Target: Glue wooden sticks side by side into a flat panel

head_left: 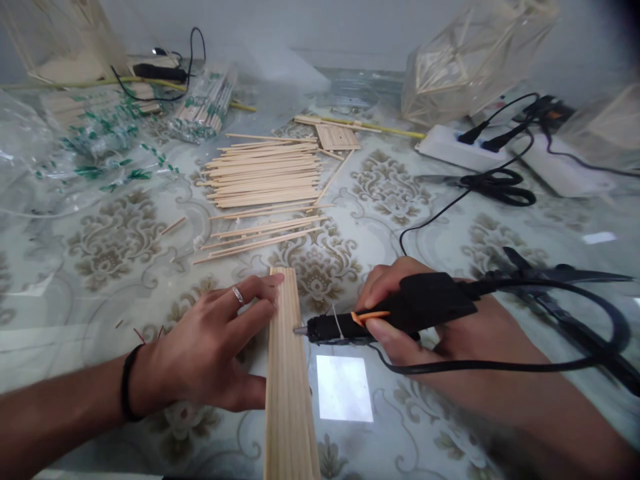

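The right hand (pixel 425 327) is clamped around a black glue gun (pixel 395 313) with an orange trigger, its metal tip touching the right edge of the stick panel (pixel 290 373), pale, narrow and straight-grained at bottom centre, which the left hand (pixel 215 347) steadies with flat, spread fingers, loose sticks (pixel 265 173) piled above.

left hand (pixel 210 350) flat, right hand (pixel 463 337) gripping

Pale matt wooden panel (pixel 290 373), black plastic glue gun (pixel 400 313), glossy tabletop (pixel 400 200)
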